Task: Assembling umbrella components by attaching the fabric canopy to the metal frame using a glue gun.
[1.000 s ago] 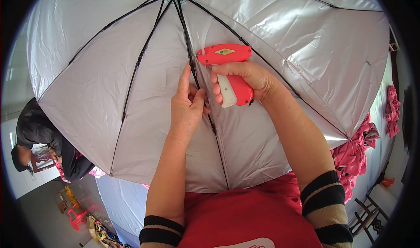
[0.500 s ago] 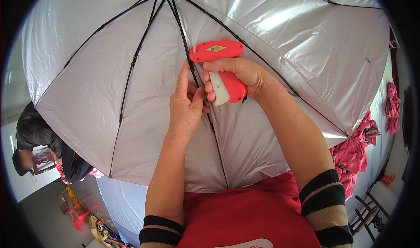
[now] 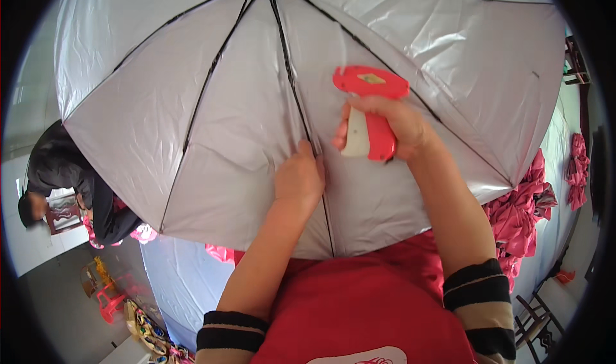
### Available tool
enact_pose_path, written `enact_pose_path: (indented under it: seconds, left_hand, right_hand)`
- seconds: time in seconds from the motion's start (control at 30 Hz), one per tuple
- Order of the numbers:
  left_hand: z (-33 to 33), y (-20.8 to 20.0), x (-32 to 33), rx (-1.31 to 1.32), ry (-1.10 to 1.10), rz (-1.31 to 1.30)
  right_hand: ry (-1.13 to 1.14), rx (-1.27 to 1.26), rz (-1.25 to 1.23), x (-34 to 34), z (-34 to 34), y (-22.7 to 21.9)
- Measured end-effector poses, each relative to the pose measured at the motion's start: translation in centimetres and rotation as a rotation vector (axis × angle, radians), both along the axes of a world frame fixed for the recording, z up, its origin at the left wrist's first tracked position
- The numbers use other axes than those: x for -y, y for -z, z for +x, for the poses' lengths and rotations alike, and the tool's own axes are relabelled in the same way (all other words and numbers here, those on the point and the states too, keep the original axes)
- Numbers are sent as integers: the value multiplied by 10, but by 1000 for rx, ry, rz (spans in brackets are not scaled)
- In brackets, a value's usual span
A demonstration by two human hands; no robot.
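An open umbrella [image 3: 192, 126] fills most of the view, its silver inner lining and black ribs facing me. My left hand [image 3: 299, 179] pinches the fabric at a black rib [image 3: 289, 81] near the middle of the canopy. My right hand [image 3: 391, 128] grips a red tagging gun [image 3: 370, 110] with a white trigger, held just right of that rib and a little apart from the fabric. Both forearms come up from the lower edge, with striped cuffs pushed back.
A person in dark clothes [image 3: 61, 178] bends over at the left edge. Heaps of pink fabric [image 3: 520, 210] lie at the right. Another silver canopy [image 3: 183, 280] lies below the umbrella, with small red stools [image 3: 109, 300] on the floor at lower left.
The tagging gun and my right hand have drawn away to the right of the rib. My left hand has slid lower along the rib and stays on the fabric.
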State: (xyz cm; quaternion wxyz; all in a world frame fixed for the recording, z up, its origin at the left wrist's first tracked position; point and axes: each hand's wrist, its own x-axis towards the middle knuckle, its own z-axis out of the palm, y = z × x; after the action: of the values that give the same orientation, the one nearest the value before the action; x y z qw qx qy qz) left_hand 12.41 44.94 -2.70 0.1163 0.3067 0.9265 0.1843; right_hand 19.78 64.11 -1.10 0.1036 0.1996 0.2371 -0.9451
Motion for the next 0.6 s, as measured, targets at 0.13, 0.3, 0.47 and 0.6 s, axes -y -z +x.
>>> enact_pose_path:
  seconds: [0.13,0.3,0.47,0.6]
  left_hand:
    - [21,-2,7,-43,-18,-144]
    - [31,-9,24,141,-141,196]
    - [40,-18,37,686,-422,585]
    - [42,-24,38,762,-461,637]
  right_hand:
    - [59,184,-36,72,65,0]
    - [23,228,106,114,98,-3]
    - [59,195,53,109,92,-4]
    - [66,228,63,101,80,-6]
